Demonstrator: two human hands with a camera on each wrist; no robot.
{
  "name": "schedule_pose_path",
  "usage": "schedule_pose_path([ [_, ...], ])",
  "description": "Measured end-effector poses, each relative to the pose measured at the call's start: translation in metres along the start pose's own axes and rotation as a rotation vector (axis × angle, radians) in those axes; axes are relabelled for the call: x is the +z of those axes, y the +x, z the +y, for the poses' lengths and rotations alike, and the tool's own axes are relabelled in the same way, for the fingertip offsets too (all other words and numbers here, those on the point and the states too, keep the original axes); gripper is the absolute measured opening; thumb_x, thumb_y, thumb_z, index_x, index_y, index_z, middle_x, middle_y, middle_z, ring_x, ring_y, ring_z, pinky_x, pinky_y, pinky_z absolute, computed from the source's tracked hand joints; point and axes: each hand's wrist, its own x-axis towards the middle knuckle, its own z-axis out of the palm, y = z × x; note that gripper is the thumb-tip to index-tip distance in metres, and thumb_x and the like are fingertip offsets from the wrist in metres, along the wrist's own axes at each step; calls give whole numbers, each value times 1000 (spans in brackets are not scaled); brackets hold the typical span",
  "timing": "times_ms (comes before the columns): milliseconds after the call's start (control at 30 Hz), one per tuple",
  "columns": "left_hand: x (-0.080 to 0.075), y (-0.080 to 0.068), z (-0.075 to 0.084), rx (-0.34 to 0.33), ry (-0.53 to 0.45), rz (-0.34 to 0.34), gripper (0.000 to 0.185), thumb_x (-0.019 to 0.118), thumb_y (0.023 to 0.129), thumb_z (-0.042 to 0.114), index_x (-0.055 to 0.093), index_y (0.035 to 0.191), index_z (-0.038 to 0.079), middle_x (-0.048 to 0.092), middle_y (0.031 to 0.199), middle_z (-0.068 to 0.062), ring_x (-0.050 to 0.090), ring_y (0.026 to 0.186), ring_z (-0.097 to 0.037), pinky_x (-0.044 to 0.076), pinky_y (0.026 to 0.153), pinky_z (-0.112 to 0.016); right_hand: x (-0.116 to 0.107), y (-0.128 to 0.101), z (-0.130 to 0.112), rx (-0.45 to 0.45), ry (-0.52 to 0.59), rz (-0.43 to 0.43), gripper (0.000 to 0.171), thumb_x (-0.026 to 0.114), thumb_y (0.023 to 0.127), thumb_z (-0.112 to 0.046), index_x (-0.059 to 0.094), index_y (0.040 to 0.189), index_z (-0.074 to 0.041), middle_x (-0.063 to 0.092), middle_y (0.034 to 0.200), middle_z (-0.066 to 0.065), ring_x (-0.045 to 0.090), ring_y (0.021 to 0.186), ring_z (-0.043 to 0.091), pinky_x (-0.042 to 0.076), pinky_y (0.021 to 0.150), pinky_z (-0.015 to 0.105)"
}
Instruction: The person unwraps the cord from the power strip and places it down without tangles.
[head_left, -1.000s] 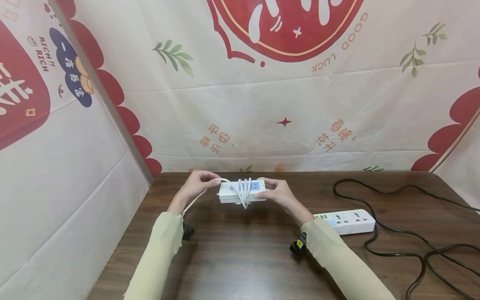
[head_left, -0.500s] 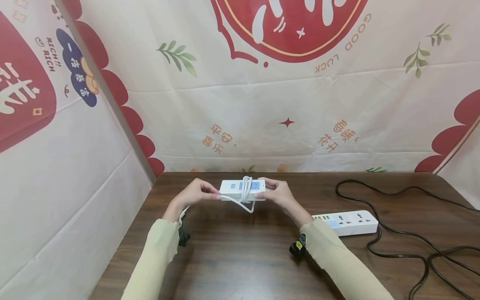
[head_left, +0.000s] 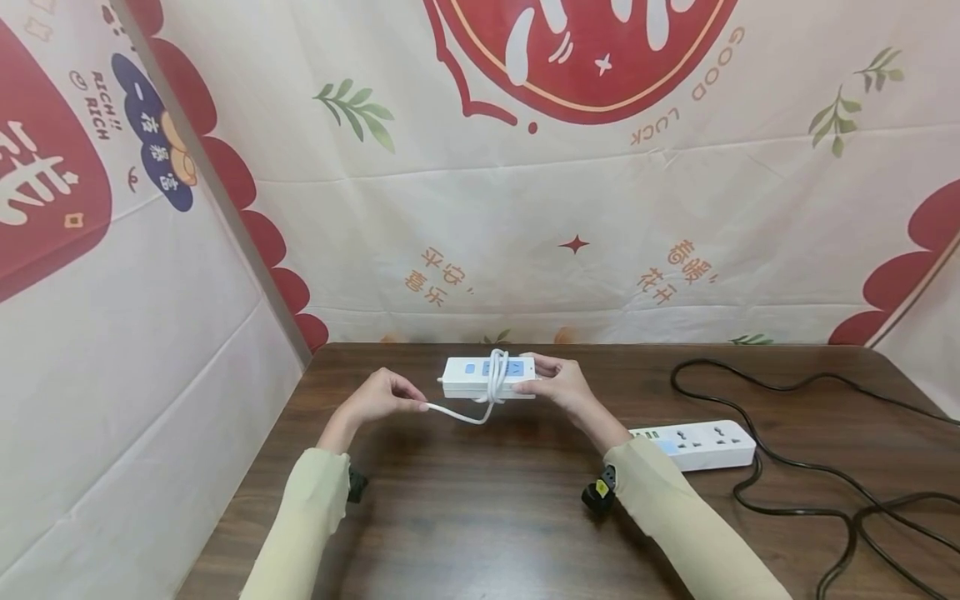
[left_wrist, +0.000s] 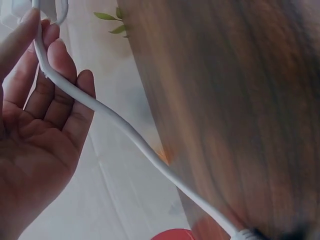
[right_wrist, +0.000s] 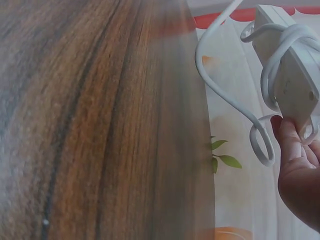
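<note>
A small white power strip [head_left: 459, 385] with blue socket panels is held up over the table, its right end gripped by my right hand [head_left: 567, 387]. White cord [head_left: 463, 420] is wrapped in a few loops round its middle. From the loops the cord sags and runs left to my left hand [head_left: 378, 396], which pinches it between thumb and fingertips, apart from the strip. The left wrist view shows the cord's other length [left_wrist: 135, 137] passing across the fingers toward the lower right, where its end is blurred. The right wrist view shows the strip's plain side [right_wrist: 295, 92] and its loops.
A second, larger white power strip [head_left: 711, 446] lies on the brown wooden table [head_left: 480, 517], partly behind the right forearm. Its long black cable [head_left: 806, 465] winds over the right side. Printed cloth walls [head_left: 495, 208] stand behind and at the sides.
My left hand has moved from the strip's left end leftward and down, drawing the cord with it. The loops, spread wider before, are now bunched. My right hand keeps its grip.
</note>
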Motion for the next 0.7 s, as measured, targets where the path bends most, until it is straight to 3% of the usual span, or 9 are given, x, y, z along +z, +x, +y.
schedule_pose_path([
  [267, -1, -4, -11, -59, 7, 79, 15, 75, 74, 21, 73, 82, 8, 69, 79, -1, 57, 74, -13, 46, 72, -31, -1, -2, -1, -19, 5, -25, 60, 78, 67, -7, 55, 121, 5, 59, 115, 23, 62, 97, 18, 50, 74, 23],
  [700, -5, -7, -31, -73, 117, 245, 12, 75, 74, 16, 73, 79, 5, 68, 74, -4, 56, 69, -13, 45, 65, -29, -7, 0, 1, 0, -20, -44, 56, 78, 68, -8, 57, 119, 3, 61, 113, 20, 62, 95, 17, 50, 74, 23],
])
